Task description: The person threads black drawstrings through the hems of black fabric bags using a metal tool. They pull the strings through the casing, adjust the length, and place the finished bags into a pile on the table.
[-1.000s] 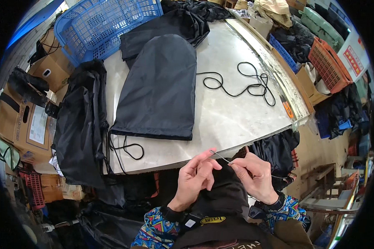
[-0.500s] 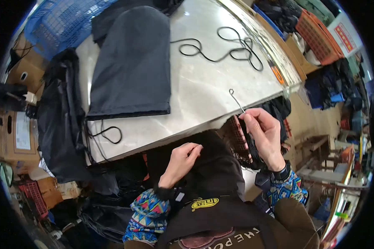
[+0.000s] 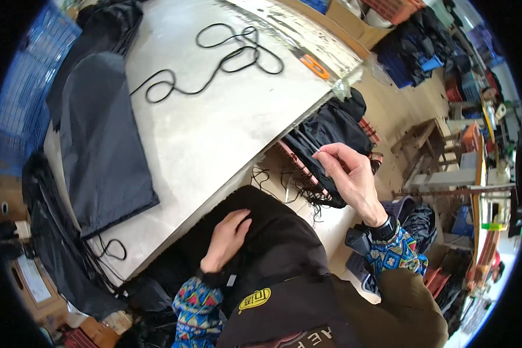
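My right hand (image 3: 348, 177) is closed in a pinch beyond the table's near-right edge. Between thumb and forefinger is a thin metal wire hook (image 3: 305, 139), faint against dark cloth. My left hand (image 3: 227, 239) hovers over the dark apron (image 3: 284, 232), thumb apart from loosely bent fingers, with nothing seen in it. A black fabric drawstring bag (image 3: 101, 142) lies flat at the left of the pale table (image 3: 214, 133). From its side a long black cord (image 3: 211, 78) runs in loops across the tabletop. A short cord loop (image 3: 115, 248) sticks out by its lower edge.
An orange-handled cutter (image 3: 314, 66) lies near the table's far-right corner. Below that edge stands a pink basket (image 3: 304, 169) heaped with black fabric (image 3: 336, 124) and cords. More black bags (image 3: 52, 232) hang at the left edge. A blue crate (image 3: 32, 87) stands far left.
My view has swung to the right, so the table and bag appear farther left. The right hand keeps its pinch on the wire hook, now over the basket. Left fingers have straightened slightly.
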The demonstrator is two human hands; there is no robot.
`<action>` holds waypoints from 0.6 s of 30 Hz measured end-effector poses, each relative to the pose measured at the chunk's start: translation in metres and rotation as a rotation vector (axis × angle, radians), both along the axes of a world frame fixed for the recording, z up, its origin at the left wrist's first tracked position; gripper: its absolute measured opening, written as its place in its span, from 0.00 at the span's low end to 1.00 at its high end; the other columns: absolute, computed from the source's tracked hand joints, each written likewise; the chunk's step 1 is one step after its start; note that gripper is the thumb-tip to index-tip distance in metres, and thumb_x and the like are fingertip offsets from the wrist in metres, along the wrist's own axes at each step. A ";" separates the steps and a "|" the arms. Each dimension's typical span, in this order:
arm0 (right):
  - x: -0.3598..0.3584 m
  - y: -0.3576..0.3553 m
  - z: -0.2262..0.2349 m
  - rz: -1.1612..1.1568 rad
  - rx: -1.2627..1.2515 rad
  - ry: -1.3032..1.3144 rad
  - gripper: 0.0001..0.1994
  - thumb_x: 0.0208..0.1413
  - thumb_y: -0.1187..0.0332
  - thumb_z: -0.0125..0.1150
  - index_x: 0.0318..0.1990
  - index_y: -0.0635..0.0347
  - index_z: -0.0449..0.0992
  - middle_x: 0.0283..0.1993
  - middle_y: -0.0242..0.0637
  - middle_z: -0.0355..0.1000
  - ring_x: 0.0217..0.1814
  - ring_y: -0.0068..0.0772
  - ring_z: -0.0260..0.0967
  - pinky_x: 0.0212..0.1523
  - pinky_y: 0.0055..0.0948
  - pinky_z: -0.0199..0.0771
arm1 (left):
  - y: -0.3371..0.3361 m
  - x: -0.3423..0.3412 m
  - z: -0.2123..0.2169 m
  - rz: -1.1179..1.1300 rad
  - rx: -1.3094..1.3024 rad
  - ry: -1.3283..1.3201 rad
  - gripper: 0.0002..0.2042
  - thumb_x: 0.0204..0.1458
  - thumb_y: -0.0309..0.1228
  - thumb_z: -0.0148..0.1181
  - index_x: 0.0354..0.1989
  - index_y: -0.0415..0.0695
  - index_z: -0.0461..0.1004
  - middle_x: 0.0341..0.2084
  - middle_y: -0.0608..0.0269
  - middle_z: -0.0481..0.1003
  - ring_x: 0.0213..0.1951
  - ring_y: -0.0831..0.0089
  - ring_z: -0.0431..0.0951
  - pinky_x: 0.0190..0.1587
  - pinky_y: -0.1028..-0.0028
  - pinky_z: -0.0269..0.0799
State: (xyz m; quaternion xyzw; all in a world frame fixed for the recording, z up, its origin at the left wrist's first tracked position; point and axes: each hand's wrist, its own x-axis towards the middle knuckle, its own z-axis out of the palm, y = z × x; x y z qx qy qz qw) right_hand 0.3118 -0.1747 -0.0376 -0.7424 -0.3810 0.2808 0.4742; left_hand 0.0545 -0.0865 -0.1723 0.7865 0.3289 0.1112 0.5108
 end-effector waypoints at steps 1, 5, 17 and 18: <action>0.001 0.000 -0.001 0.015 0.005 -0.014 0.08 0.60 0.69 0.56 0.39 0.66 0.75 0.24 0.27 0.68 0.26 0.13 0.60 0.26 0.17 0.62 | 0.002 -0.004 0.017 0.018 -0.066 -0.025 0.11 0.53 0.25 0.57 0.44 0.35 0.74 0.41 0.52 0.75 0.39 0.60 0.78 0.42 0.72 0.72; 0.005 -0.002 -0.025 0.036 0.084 0.010 0.07 0.59 0.71 0.56 0.40 0.66 0.75 0.26 0.33 0.71 0.26 0.16 0.63 0.27 0.19 0.65 | 0.022 -0.017 0.086 -0.045 -0.129 -0.036 0.11 0.52 0.21 0.57 0.44 0.36 0.74 0.38 0.55 0.77 0.38 0.70 0.78 0.41 0.77 0.72; 0.004 -0.004 -0.009 0.097 0.133 -0.001 0.06 0.57 0.72 0.56 0.38 0.67 0.74 0.26 0.37 0.71 0.26 0.21 0.66 0.27 0.22 0.66 | 0.027 -0.046 0.121 0.244 -0.190 -0.157 0.09 0.59 0.23 0.50 0.44 0.33 0.74 0.38 0.56 0.77 0.39 0.71 0.77 0.43 0.75 0.72; 0.006 -0.011 -0.012 0.060 0.133 0.009 0.06 0.58 0.72 0.56 0.38 0.67 0.75 0.26 0.36 0.71 0.26 0.20 0.66 0.28 0.21 0.66 | 0.030 -0.044 0.125 0.253 -0.181 -0.129 0.09 0.59 0.23 0.50 0.44 0.33 0.74 0.38 0.56 0.77 0.38 0.72 0.77 0.43 0.75 0.72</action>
